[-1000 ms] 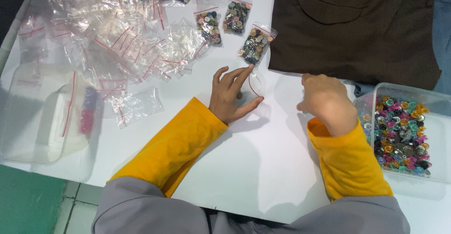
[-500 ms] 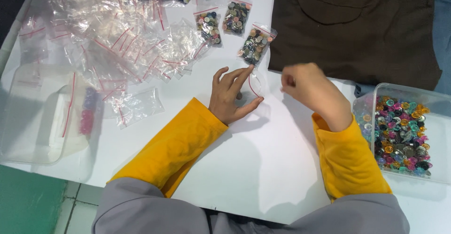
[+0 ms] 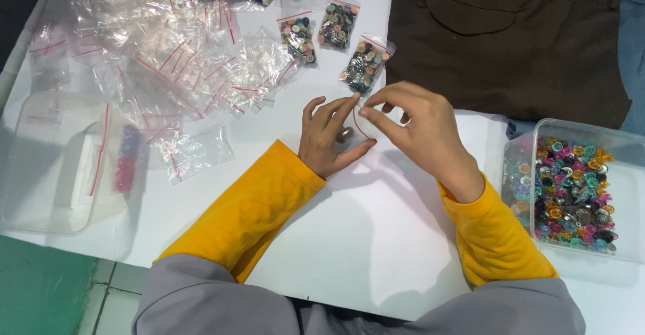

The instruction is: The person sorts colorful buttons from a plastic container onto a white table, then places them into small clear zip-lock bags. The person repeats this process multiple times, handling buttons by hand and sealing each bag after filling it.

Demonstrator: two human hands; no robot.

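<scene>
Small clear plastic zip bag with a red seal line (image 3: 357,123): held between the two hands, mouth end up under the right hand's (image 3: 415,128) pinched fingertips, lower part resting against the left hand's (image 3: 329,137) open palm and fingers. Bag stands roughly upright, slightly curved. One small dark round button (image 3: 345,134), apparently inside it, lies just at the left fingers.
</scene>
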